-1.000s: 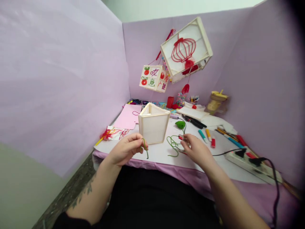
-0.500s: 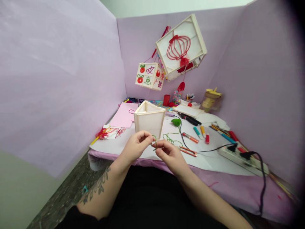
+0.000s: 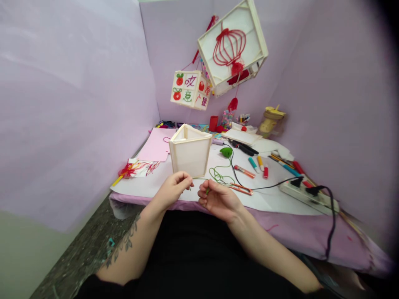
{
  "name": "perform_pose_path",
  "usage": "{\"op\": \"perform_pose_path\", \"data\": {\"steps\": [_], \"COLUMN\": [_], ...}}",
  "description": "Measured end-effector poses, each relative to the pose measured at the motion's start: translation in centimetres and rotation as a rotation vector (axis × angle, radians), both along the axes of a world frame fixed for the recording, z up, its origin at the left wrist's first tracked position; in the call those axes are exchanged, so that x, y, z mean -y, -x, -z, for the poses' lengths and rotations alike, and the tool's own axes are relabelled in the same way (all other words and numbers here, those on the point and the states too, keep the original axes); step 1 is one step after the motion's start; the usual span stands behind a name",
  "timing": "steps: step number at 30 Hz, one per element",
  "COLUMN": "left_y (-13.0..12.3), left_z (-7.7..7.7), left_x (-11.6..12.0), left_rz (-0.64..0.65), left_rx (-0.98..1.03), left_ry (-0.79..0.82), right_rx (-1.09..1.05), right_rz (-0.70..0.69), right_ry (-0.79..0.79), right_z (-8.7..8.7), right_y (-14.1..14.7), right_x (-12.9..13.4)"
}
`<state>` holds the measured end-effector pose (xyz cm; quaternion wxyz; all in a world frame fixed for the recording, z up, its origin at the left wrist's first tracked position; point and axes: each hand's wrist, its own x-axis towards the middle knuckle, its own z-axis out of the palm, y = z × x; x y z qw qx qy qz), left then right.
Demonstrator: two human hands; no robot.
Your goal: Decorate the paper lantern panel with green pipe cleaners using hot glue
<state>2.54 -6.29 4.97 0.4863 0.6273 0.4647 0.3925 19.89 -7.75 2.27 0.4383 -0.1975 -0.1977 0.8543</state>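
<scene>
My left hand (image 3: 176, 187) is closed in a pinch on green yarn, a short end of which shows below the fingertips. To its right, my right hand (image 3: 218, 198) curls its fingers, with a bit of the same green between thumb and fingers. Green yarn (image 3: 220, 174) lies in loose loops behind the hands and runs to a small green ball (image 3: 226, 152). Just beyond my left hand stands a three-sided white lantern frame (image 3: 190, 155) with wooden edges and an open top. Orange-handled snips (image 3: 241, 189) lie right of my right hand.
Two decorated lanterns hang ahead, a square one (image 3: 233, 47) and a box-shaped one (image 3: 190, 90). A power strip (image 3: 311, 197) with black cables sits at the right. Markers (image 3: 253, 165), an orange cutter (image 3: 245, 171), black pliers (image 3: 243, 147), pink paper (image 3: 156, 145) and red yarn scraps (image 3: 131, 169) lie about.
My hands have moved apart, and my right hand has turned so its palm shows more. The view has tilted down and shifted slightly to the right.
</scene>
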Motion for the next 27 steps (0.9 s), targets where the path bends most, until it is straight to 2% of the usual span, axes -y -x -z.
{"op": "perform_pose_path", "data": {"steps": [3,9,16,18,23,27], "left_y": [0.2,0.4,0.7,0.9,2.0,3.2], "left_z": [0.3,0.6,1.2,1.2,1.2,1.0], "left_x": [0.0,0.1,0.8,0.9,0.7,0.4], "left_rz": [0.039,0.1,0.191,0.16,-0.019,-0.155], "left_rx": [-0.018,-0.049,0.119,0.144,0.21,0.312], "left_ry": [-0.009,-0.003,0.138,0.163,0.127,0.048], "right_rx": [0.009,0.085,0.071,0.058,0.096,0.303], "right_rz": [0.023,0.099,0.116,0.124,0.13,0.171], "right_ry": [-0.025,-0.177,-0.236,-0.231,-0.196,-0.203], "right_z": [0.3,0.5,-0.2,-0.3,0.0,0.9], "right_y": [-0.2,-0.6,-0.7,-0.7,-1.4,-2.3], "right_x": [-0.1,0.0,0.2,0.2,0.2,0.0]}}
